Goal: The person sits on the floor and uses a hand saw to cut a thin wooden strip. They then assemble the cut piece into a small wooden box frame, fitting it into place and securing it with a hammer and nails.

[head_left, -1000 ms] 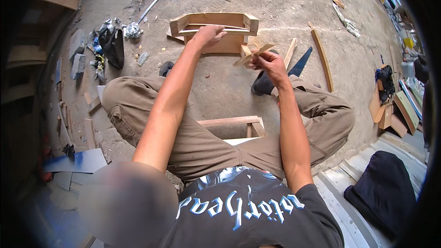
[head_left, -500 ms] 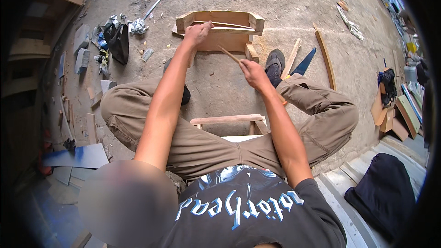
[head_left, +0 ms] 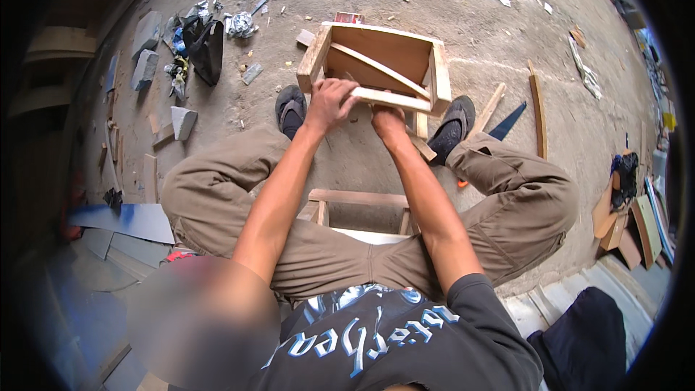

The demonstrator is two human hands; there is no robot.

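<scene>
A small wooden frame [head_left: 380, 35] stands tilted on the ground in front of me, its thin brown panel [head_left: 391, 52] showing inside. A loose wooden strip [head_left: 382, 71] slants across that panel. My left hand [head_left: 331, 103] is closed around the left end of the near rail [head_left: 391, 98]. Under the middle of the same rail, my right hand [head_left: 389, 120] is closed against the frame. Its fingers are partly hidden by the rail. A short wooden piece [head_left: 422, 146] lies beside my right wrist. The thin stick seen earlier in my right hand cannot be made out.
Between my feet and lap stands a low wooden stool [head_left: 358, 198]. A handsaw [head_left: 508, 122] and wooden battens [head_left: 537, 108] lie to the right. Grey blocks [head_left: 145, 69], a black bag [head_left: 208, 51] and crumpled foil [head_left: 240, 25] are at left. Dark cloth [head_left: 585, 337] sits lower right.
The frame has turned and tilted so its inside shows more. My left hand has come nearer, down to the near rail. My right hand has moved left, under that rail.
</scene>
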